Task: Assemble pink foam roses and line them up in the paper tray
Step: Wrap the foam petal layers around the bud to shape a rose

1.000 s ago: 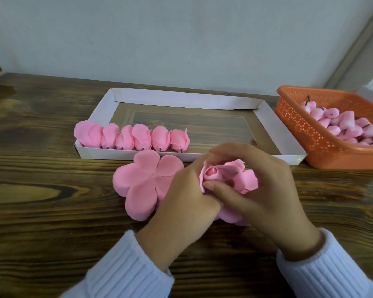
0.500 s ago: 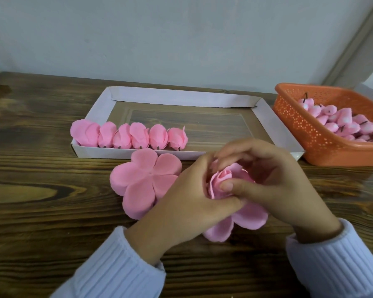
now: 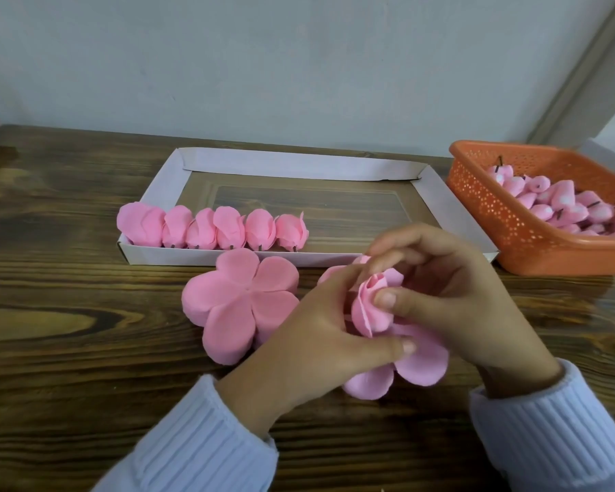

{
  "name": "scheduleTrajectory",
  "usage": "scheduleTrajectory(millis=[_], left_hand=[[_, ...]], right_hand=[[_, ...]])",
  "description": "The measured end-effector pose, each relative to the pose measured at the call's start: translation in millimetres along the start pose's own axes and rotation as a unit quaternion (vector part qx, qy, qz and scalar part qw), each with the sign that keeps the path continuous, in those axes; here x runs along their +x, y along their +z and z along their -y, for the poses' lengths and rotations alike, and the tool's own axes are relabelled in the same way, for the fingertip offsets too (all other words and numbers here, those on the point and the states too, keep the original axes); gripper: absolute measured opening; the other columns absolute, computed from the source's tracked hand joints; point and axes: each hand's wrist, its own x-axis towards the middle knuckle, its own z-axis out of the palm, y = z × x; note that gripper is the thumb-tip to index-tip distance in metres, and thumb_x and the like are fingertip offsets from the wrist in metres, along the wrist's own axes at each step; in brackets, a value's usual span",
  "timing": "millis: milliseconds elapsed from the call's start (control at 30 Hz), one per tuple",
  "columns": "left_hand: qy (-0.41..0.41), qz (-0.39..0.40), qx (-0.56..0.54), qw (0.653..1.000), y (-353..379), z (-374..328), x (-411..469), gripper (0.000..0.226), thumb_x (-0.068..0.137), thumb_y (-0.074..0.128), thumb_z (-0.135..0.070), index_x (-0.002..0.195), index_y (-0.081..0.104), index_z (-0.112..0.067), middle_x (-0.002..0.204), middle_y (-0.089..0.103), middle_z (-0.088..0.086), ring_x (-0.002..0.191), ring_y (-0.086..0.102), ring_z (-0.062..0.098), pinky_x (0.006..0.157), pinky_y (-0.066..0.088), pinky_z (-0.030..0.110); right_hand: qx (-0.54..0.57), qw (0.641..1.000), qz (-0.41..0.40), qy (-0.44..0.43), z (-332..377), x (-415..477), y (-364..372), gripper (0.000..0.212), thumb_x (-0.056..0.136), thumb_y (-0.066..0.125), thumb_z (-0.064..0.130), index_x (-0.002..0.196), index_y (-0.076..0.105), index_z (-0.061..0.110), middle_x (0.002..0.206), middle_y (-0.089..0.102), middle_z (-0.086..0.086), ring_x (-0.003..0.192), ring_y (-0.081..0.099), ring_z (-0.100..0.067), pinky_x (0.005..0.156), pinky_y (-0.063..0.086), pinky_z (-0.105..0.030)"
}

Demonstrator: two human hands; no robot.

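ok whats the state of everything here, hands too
paper tray, partly filled
finished roses, six side by side in the tray
half-made rose, some petals wrapped up, others hanging loose
flat petals, lying open on the table
basket, holds a heap of buds
left hand, grips the half-made rose
right hand, pinches a petal against it

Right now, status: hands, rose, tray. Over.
Left hand, right hand both grip half-wrapped rose. Six roses lined in paper tray. Petal blank beside, not blocking.

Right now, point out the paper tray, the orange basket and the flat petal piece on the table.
paper tray (image 3: 299,167), head view, far rim flap.
orange basket (image 3: 490,211), head view, perforated left wall.
flat petal piece (image 3: 245,294), head view, centre where petals meet.
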Motion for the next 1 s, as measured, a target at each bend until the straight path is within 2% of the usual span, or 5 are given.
scheduleTrajectory(millis=[233, 467, 633, 767, 1000], left_hand=[[0.022, -0.001, -0.001, 1.000, 3.0, -3.4, -2.4, 0.054, 0.080, 0.063, 0.013, 0.109, 0.063, -0.032, 0.104, 0.069, -0.019, 0.106, 0.062, 0.000, 0.090, 0.050, 0.018], [-0.025, -0.002, -0.029, 0.999, 5.3, -3.4, -0.8, 0.022, 0.082, 0.065, -0.018, 0.096, 0.067, -0.034, 0.099, 0.071, -0.017, 0.101, 0.064, -0.004, 0.085, 0.051, 0.015], [-0.050, -0.036, -0.109, 0.992, 3.8, -2.2, -2.1, 0.029, 0.078, 0.072, -0.005, 0.104, 0.070, -0.018, 0.109, 0.068, 0.009, 0.099, 0.069, 0.013, 0.083, 0.057, 0.026], [-0.036, -0.031, -0.087, 0.995, 2.4, -5.6, -3.3, 0.033, 0.067, 0.068, -0.014, 0.100, 0.072, -0.020, 0.111, 0.066, 0.010, 0.098, 0.069, 0.015, 0.086, 0.057, 0.033], [-0.020, -0.044, -0.063, 0.997, 3.5, -3.3, -1.8, 0.029, 0.070, 0.064, -0.015, 0.099, 0.071, -0.016, 0.100, 0.071, 0.002, 0.094, 0.068, 0.011, 0.086, 0.055, 0.031]], right_hand=[[-0.031, 0.999, 0.035, 0.008, -0.2, -0.7, 7.6, 0.027, 0.077, 0.075, 0.005, 0.099, 0.066, 0.018, 0.088, 0.072, 0.000, 0.085, 0.070, -0.015, 0.079, 0.053, -0.024], [-0.115, 0.993, 0.005, -0.013, 0.0, -1.6, 6.9, 0.024, 0.080, 0.070, 0.023, 0.104, 0.065, 0.019, 0.097, 0.072, 0.000, 0.096, 0.067, -0.023, 0.086, 0.051, -0.039], [-0.125, 0.991, -0.039, 0.013, -0.7, -1.9, 4.6, 0.012, 0.085, 0.063, 0.027, 0.092, 0.070, 0.020, 0.096, 0.071, 0.002, 0.093, 0.066, -0.022, 0.084, 0.051, -0.038], [-0.170, 0.985, -0.026, 0.003, -3.0, -1.2, 5.4, 0.007, 0.085, 0.064, 0.011, 0.083, 0.069, 0.013, 0.092, 0.071, 0.008, 0.093, 0.067, -0.016, 0.082, 0.049, -0.024], [-0.182, 0.981, -0.065, 0.002, -6.5, -0.8, 10.6, 0.011, 0.085, 0.062, 0.014, 0.094, 0.068, 0.018, 0.096, 0.070, 0.009, 0.096, 0.066, -0.016, 0.083, 0.052, -0.031]])
